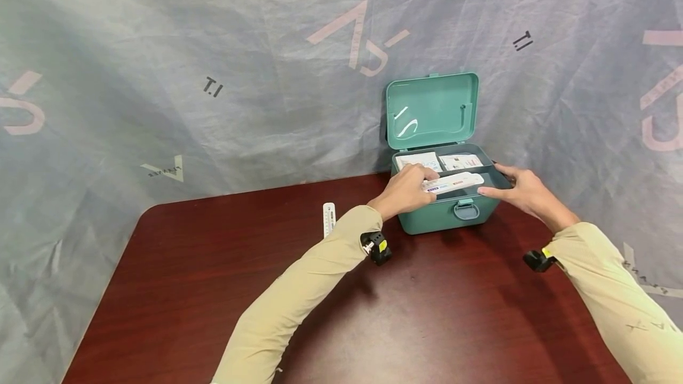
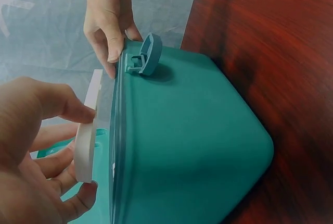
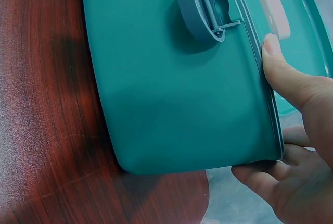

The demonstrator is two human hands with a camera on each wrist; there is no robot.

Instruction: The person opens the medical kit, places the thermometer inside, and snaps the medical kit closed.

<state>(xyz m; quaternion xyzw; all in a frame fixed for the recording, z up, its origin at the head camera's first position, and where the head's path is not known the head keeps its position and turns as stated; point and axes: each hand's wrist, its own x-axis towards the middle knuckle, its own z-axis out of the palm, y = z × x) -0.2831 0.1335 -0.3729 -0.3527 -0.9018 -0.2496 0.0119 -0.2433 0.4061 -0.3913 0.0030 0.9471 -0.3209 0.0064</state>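
Left hand [image 1: 407, 189]: pinching the white case [image 1: 453, 183] between thumb and fingers.
White case: held over the box's opening, front side; one end just beside the right thumb, can't tell if touching.
Right hand [image 1: 525, 192]: gripping the box at its right front, thumb at the front rim, fingers around the right side.
Teal box [image 1: 432, 218]: upright near tabletop's [image 1: 213, 265] far right corner.
Lid [image 1: 432, 112]: open, raised at the back.
Rear compartments: white packs [image 1: 462, 162] in both.
White strip [image 1: 328, 218]: near far edge, left of box, partly behind the left sleeve [image 1: 299, 289].
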